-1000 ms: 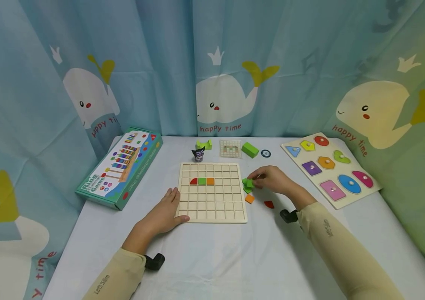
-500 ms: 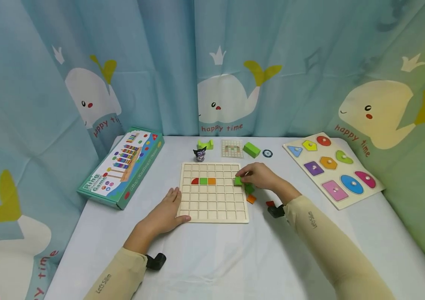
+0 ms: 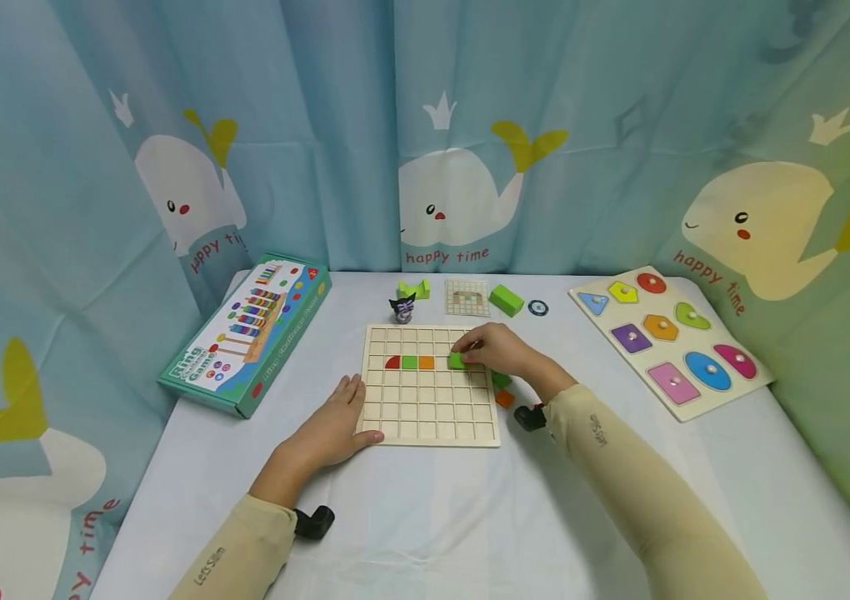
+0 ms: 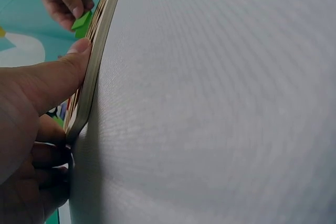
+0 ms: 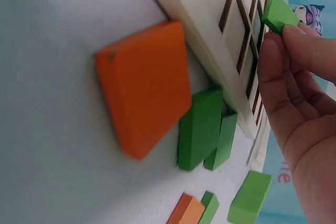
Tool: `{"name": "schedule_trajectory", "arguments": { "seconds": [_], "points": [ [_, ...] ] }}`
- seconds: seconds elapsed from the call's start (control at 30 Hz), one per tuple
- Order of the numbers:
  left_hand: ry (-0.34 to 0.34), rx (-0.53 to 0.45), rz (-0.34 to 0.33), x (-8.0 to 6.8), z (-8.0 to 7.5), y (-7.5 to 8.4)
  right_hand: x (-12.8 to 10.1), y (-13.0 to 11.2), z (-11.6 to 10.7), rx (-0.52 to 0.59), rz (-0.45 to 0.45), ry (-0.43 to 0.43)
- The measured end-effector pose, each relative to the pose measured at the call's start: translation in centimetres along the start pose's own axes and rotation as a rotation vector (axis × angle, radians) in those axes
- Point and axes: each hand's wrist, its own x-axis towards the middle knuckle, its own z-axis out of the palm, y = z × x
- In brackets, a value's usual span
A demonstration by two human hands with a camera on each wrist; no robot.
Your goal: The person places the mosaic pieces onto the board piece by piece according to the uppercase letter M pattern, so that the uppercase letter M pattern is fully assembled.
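My left hand (image 3: pixel 331 425) rests against the left side of the wooden grid board (image 3: pixel 425 432), its thumb on the near left corner. In the left wrist view the thumb (image 4: pixel 58 74) lies on the board's edge. With thumb and fingertips, my right hand (image 3: pixel 498 348) pinches a green square block (image 3: pixel 457 361) over the board's right part; the right wrist view shows this green block (image 5: pixel 278 11) tilted. One row of the board holds a red quarter-round piece (image 3: pixel 392 362), a green square (image 3: pixel 410 362) and an orange square (image 3: pixel 427 362), side by side.
Right of the board lie an orange block (image 5: pixel 147 87) and green pieces (image 5: pixel 202 127). Behind it stand a figurine (image 3: pixel 402 309), a pattern card (image 3: pixel 467 297), green blocks (image 3: pixel 506 300) and a round disc (image 3: pixel 538 307). A game box (image 3: pixel 245 337) lies left, a shape puzzle (image 3: pixel 668 342) right.
My right hand has taken a green block from the pile beside the board and carried it left over the grid. My left hand has stayed at the board's corner.
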Motion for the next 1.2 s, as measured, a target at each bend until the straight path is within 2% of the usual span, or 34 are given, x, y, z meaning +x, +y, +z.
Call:
{"name": "schedule_trajectory", "arguments": {
  "seconds": [0.57,1.2],
  "points": [
    [0.004,-0.003,-0.007,0.0,0.0,0.1,1.6,-1.2,0.9,-0.09,-0.041,-0.023],
    [0.011,-0.012,-0.006,0.0,0.2,-0.1,2.0,-2.0,1.8,-0.219,-0.048,-0.03]
  ]
}}
